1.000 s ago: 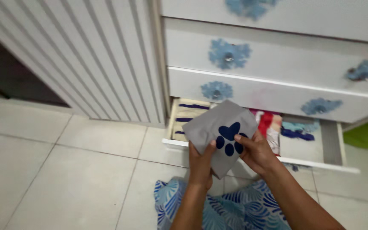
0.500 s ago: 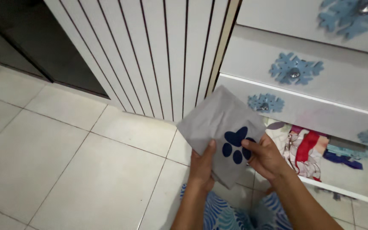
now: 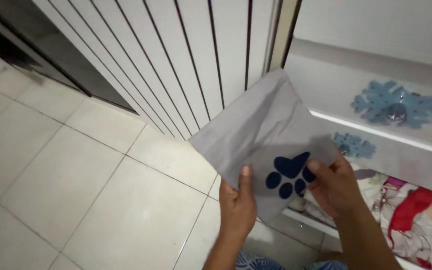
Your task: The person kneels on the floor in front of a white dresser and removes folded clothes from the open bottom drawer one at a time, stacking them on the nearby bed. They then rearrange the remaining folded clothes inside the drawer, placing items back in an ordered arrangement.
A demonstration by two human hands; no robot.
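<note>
Beside the drawer (image 3: 406, 220), grey cloth (image 3: 266, 130) rose higher.

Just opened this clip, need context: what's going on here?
A person holds a folded grey cloth with a dark blue paw print up in both hands, left hand on its lower edge, right hand beside the print. It is lifted clear of the white tiled floor. To the right, a white drawer unit with blue snowflake-shaped knobs has its bottom drawer open, with colourful folded clothes inside.
</note>
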